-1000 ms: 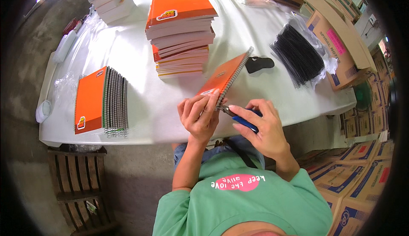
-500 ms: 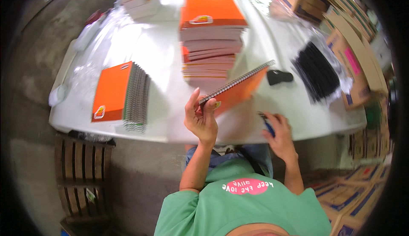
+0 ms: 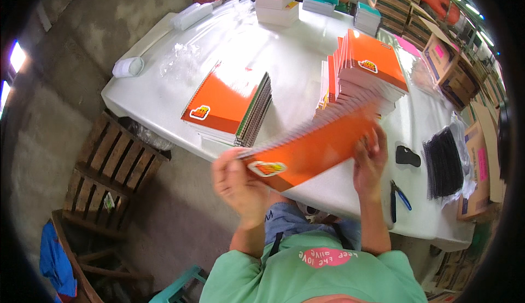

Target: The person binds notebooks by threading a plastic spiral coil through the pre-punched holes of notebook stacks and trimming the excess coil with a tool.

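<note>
The left hand (image 3: 236,181) and right hand (image 3: 370,158) are each closing on one end of an orange spiral-bound notebook (image 3: 311,149), holding it level and clear above the near edge of the white table (image 3: 164,79), apparently so it can be swung sideways. Left of this notebook a finished pile of bound notebooks (image 3: 229,106) is lying with bare tabletop around it; behind it a tall stack of orange notebooks (image 3: 363,76) is crowding the edge, and to its right blue-handled pliers (image 3: 399,198) and a bundle of black spiral coils (image 3: 445,163) are waiting within reach.

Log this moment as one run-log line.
left hand: grips orange spiral notebook | right hand: grips it too | pliers: on white table
</note>
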Demonstrator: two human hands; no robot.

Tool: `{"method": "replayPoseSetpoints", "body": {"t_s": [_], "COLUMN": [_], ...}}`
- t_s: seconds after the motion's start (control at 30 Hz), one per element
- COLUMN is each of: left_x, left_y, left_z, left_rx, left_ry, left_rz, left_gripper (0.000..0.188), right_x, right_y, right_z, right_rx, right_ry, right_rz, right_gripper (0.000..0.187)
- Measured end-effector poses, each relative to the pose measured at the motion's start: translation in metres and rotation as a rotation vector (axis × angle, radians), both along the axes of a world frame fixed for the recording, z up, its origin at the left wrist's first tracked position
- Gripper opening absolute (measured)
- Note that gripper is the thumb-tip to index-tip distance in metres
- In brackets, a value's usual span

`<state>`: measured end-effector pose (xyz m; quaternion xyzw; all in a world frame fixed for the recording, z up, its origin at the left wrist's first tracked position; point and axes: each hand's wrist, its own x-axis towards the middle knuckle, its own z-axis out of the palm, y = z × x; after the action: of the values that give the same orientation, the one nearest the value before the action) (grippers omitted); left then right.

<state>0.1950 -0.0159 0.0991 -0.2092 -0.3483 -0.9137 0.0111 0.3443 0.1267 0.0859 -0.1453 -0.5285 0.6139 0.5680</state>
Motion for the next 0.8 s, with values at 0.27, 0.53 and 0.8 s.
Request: {"method": "replayPoseSetpoints", "body": {"t_s": [0.27, 0.53, 0.8], "left_x": [-0.095, -0.135, -0.139], "left_y": [-0.049, -0.044, -0.014], "left_z": [0.054, 0.144, 0.213], "left_rx": [-0.110, -0.172, -0.562], "left_ry": [0.364, 0.532, 1.032], "left_rz": [0.389, 0.550, -0.026], "left_gripper": [0.030, 0.041, 0.048], "right_x": [-0.137, -0.125, -0.124], "right_y": [0.027, -0.008, -0.010], "right_z": [0.117, 0.148, 0.161], "right_rx": [0.542, 0.862, 0.830], "right_ry": [-0.259, -0.353, -0.118], "right_rz": [0.057, -0.331, 0.247], "right_gripper": [0.065, 0.111, 0.097]}}
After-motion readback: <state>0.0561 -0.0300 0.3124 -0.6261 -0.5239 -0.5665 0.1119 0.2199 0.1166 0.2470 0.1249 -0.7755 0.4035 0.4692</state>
